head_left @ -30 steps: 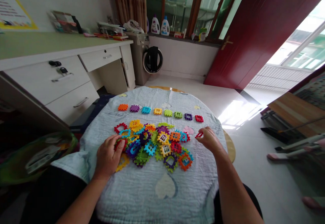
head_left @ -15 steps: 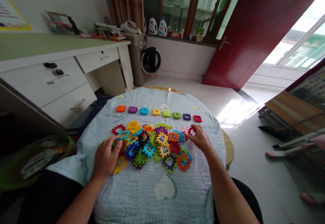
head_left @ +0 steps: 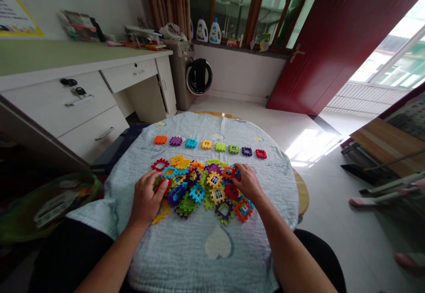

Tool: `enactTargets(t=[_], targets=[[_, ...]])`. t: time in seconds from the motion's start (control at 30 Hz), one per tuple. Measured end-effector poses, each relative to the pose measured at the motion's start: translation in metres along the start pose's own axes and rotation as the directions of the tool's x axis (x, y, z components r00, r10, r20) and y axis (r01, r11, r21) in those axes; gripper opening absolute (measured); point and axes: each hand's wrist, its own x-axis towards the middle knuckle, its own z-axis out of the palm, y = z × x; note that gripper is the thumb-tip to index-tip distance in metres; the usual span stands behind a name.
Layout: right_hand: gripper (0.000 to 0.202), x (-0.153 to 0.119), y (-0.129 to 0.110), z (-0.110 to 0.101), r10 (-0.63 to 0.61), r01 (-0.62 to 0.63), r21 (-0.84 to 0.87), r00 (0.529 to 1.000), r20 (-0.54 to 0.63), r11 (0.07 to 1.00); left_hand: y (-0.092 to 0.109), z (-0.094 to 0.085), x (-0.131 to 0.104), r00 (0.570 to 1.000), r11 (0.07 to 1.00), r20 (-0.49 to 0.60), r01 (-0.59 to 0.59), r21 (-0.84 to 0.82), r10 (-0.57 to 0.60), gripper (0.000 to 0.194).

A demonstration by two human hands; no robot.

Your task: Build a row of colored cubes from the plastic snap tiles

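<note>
A heap of interlocking plastic building blocks in several colours lies mid-table, with a yellow window block (head_left: 218, 194) and a green block (head_left: 187, 204) among them. My left hand (head_left: 146, 198) rests at the heap's left edge, its thumb apart from the fingers and touching a red block (head_left: 165, 187). At the right side of the heap, my right hand (head_left: 248, 181) pinches what looks like a red frame block (head_left: 237, 173), mostly covered by the fingers. Beside that hand lies an orange block (head_left: 227, 172). An orange-red frame block (head_left: 243, 210) sits below it.
Behind the heap runs a spaced row of single blocks, from an orange block (head_left: 160, 140) to a red frame block (head_left: 261, 154). A pale blue cloth (head_left: 252, 248) covers the round table. A white desk (head_left: 86, 111) stands left, a washing machine (head_left: 184, 76) beyond.
My right hand has moved left and inward with the red frame block, from beside the heap onto its right side. My left hand has shifted slightly right. The view has tilted a little.
</note>
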Motion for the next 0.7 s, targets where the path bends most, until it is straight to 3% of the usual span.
enactTargets(t=[0.13,0.3,0.4,0.7], targets=[[0.041,-0.008,-0.003,-0.014,0.037,-0.034,0.062,0.998,-0.050,0.998,0.003,-0.002,0.000,0.999,0.999,-0.028,0.026,-0.027,-0.027,0.042],[0.038,-0.031,-0.016,-0.028,-0.136,0.108,0.170,0.977,0.161,0.979,0.004,-0.002,0.001,0.999,0.998,-0.025,0.030,-0.046,-0.031,0.042],[0.036,-0.037,-0.021,-0.021,-0.164,0.134,0.151,0.965,0.205,0.979,0.003,-0.001,0.001,0.999,0.998,-0.018,0.029,-0.053,-0.030,0.044],[0.037,-0.034,-0.024,0.000,-0.139,0.127,0.078,0.974,0.176,0.989,0.001,0.000,0.002,1.000,0.998,0.001,0.022,-0.054,-0.022,0.043]])
